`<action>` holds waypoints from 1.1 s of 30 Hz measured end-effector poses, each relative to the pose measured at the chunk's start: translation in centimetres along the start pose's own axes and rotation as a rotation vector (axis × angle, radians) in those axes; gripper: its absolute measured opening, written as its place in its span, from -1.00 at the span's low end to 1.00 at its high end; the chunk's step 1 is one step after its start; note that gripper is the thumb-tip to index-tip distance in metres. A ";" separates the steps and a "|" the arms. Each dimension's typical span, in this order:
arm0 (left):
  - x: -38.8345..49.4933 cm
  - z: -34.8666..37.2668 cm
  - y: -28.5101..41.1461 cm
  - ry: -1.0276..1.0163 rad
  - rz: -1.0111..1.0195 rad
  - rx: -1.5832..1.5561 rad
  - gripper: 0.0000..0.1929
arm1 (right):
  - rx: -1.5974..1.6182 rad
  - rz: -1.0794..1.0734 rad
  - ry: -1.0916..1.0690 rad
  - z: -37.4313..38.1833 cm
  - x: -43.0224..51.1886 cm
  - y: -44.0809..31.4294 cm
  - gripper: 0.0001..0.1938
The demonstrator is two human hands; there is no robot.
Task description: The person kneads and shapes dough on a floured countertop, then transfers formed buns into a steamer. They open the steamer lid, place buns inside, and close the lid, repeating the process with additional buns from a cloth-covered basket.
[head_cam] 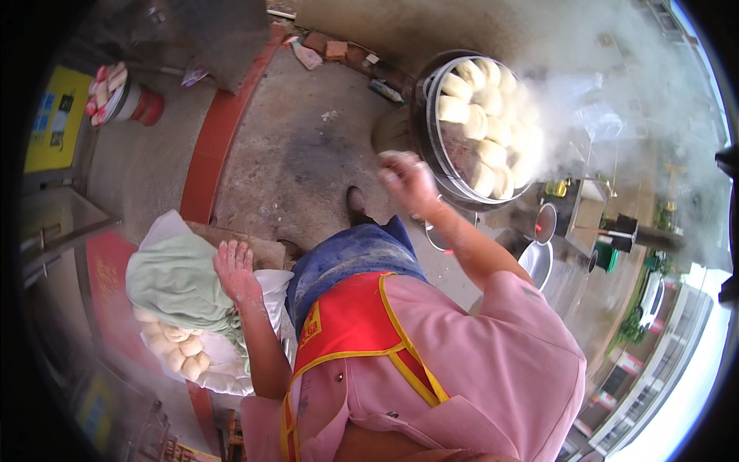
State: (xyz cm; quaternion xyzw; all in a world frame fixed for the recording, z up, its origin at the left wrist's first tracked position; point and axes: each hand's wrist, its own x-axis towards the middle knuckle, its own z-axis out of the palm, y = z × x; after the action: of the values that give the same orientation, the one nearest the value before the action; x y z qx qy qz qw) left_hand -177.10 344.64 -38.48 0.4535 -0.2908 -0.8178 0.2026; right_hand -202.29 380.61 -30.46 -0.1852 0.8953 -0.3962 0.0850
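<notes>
A round steamer (433, 115) at the upper right holds many pale steamed buns (491, 130), with part of its brown base showing. My right hand (410, 182), blurred and dusted white, is just left of its rim, fingers loosely bent and nothing seen in them. At the left, my left hand (238, 271) lies with spread fingers at the edge of a green cloth (173, 277). That cloth partly covers pale dough buns (187, 352) on a white cloth liner (222, 375); the container beneath is mostly hidden.
Steam drifts right from the steamer. Bricks (336, 50), a spray bottle (306, 55) and another bottle (385, 90) lie by the wall. Metal basins (537, 263) stand at the right. A red floor strip (216, 127) crosses the left, near a bucket (128, 103) of packaged items.
</notes>
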 end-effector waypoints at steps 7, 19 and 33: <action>-2.2 21.7 -6.1 -0.424 0.218 0.577 -0.45 | -0.577 0.171 0.197 -15.9 2.8 16.8 -0.32; -1.4 48.2 -30.2 -1.346 1.463 1.530 -0.49 | -0.610 0.000 0.163 -13.5 9.1 28.6 -0.36; 0.4 48.7 -28.3 -1.082 0.884 1.001 -0.53 | -0.473 0.100 0.217 -16.3 3.9 24.4 -0.55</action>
State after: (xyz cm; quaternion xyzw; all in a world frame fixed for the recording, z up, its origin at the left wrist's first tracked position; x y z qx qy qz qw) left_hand -221.05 379.80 -36.92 -0.1179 -0.8240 -0.5428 0.1120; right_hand -217.18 405.19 -37.56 -0.1120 0.9749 -0.1888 -0.0378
